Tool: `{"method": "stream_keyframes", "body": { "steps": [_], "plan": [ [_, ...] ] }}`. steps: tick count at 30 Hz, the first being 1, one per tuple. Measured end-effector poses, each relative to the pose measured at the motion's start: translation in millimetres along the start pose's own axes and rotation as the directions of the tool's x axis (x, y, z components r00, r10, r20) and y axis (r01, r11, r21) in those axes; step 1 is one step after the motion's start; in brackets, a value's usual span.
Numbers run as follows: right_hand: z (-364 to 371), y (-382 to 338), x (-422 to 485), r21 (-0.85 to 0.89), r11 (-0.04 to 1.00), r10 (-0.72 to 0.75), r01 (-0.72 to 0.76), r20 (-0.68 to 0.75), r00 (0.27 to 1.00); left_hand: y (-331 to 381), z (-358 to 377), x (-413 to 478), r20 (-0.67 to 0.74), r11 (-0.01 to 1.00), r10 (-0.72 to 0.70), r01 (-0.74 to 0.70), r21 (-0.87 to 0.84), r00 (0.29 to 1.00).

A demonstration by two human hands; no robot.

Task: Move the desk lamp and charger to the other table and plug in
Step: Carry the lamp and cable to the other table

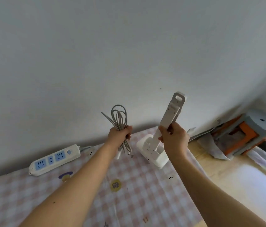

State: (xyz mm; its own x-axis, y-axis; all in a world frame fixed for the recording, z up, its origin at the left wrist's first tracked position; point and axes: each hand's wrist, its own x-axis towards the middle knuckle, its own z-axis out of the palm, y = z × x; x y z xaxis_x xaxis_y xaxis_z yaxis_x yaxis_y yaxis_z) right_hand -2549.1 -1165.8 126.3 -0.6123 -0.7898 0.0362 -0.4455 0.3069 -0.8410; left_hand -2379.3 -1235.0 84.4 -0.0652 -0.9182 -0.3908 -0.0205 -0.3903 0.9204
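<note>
White folded lamp, square base

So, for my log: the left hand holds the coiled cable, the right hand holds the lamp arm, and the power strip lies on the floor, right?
No: the head view shows the power strip on the checked tablecloth. The rest stands.

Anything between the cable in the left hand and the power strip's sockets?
Nothing visible. The left hand holds the coiled cable above the checkered cloth, and only bare cloth lies between it and the power strip by the wall. The lamp, gripped by the right hand, is on the other side.
</note>
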Motion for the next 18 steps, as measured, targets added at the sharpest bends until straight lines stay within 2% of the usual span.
{"method": "stream_keyframes", "body": {
  "steps": [6,11,16,18],
  "plan": [
    [18.8,5.4,24.7,0.021,0.999,0.029,-0.029,0.008,1.0,2.6,7.9,15.1,-0.09,1.0,-0.001,-0.001,-0.013,0.996],
    [28.9,6.9,43.2,0.049,0.996,0.074,-0.077,0.065,0.995,9.2,17.5,25.0,-0.102,0.999,-0.019,0.016,-0.028,0.995],
    [34.2,12.1,48.3,0.019,0.999,0.031,-0.032,0.071,0.997,8.9,24.3,27.2,-0.128,0.999,-0.043,0.041,-0.021,0.991],
    [35.7,12.9,46.4,-0.046,0.999,-0.011,0.014,0.07,0.997,8.4,25.3,27.6,-0.134,0.999,-0.048,0.045,-0.02,0.99]
  ]
}}
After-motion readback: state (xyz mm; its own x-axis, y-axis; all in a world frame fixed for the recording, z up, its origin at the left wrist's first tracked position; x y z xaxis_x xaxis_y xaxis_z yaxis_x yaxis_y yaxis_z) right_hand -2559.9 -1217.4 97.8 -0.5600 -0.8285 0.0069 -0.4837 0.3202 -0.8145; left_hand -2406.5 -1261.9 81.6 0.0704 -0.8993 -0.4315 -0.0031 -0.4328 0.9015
